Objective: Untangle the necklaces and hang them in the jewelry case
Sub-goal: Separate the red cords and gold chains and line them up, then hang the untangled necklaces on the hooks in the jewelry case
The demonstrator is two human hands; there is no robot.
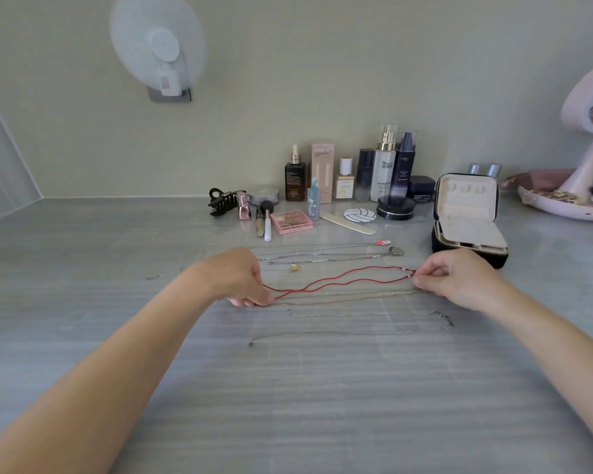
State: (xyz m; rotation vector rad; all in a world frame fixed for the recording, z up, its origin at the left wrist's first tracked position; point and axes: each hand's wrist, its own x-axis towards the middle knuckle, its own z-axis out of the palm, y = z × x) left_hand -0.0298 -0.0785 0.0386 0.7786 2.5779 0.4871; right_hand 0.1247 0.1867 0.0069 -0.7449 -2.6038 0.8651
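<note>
Grey streaked table (83,336); the near half and the left side are bare surface, and bottles and make-up (374,172) crowd the middle of the far edge.

Jewelry case (468,217), black with pale lining, stands toward the far right; it is open with the lid upright.

Left hand (233,278) has its fingers curled low on the table, pinching the left end of the red cord necklace (339,280); right hand (456,278) pinches the right end by the small beads.

The cord runs doubled between the hands, mid-table, its strands crossing once near the left.

A thin pale chain (350,297) lies just nearside of it; silver chains (315,256) lie straight on the far side, and two more (356,315) lie toward the near edge; all lie apart from one another.
</note>
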